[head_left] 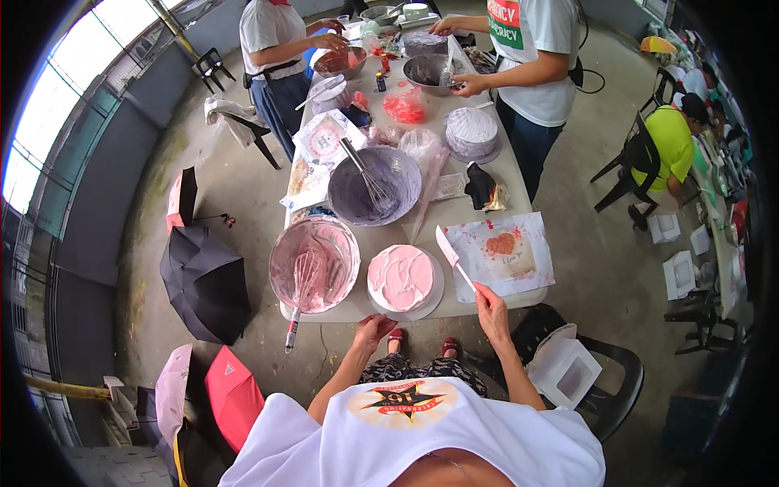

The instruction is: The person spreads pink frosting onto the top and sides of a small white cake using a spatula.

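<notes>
A round cake (400,277) covered in pink icing, its top swirled unevenly, sits on a white round cake board (435,294) by the table's near edge. My left hand (373,331) is curled at the board's near left rim, its fingers closed on that edge. In my right hand (491,312) is the white handle of a spatula (449,249). Pink icing coats its blade, which points up and left, apart from the cake. Left of the cake stands a bowl (345,284) smeared with pink icing, a whisk (306,276) leaning in it.
Beyond the cake is a purple-smeared bowl (339,191) holding another whisk (369,180). A paper sheet (527,252) with a heart design lies at right. Two people work at the far end near a purple-iced cake (472,134). A chair (621,390) stands behind my right side; umbrellas (207,280) rest on the floor leftward.
</notes>
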`<action>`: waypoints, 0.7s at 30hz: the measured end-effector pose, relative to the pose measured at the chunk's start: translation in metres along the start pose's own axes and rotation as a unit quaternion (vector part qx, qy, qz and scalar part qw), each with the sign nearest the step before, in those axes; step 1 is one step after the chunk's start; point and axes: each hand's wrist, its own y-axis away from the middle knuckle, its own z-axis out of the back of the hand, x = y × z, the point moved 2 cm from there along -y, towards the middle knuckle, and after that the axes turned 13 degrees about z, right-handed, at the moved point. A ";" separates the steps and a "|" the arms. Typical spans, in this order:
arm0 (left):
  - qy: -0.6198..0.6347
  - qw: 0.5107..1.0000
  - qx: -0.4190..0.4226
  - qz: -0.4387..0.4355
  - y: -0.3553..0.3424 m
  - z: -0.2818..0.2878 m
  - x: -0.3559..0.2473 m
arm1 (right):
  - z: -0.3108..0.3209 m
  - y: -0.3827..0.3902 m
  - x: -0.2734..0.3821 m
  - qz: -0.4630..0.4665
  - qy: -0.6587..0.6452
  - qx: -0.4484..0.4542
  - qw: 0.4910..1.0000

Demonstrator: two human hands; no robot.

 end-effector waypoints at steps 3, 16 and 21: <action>0.007 1.000 0.002 -0.005 -0.003 0.005 0.002 | -0.001 -0.002 0.003 0.009 -0.005 0.008 1.000; -0.018 1.000 0.014 -0.020 -0.017 0.018 0.004 | -0.015 -0.006 -0.016 0.041 0.058 -0.004 0.997; -0.002 1.000 0.019 -0.015 -0.008 0.003 -0.004 | -0.025 -0.018 -0.023 0.015 0.062 0.027 0.998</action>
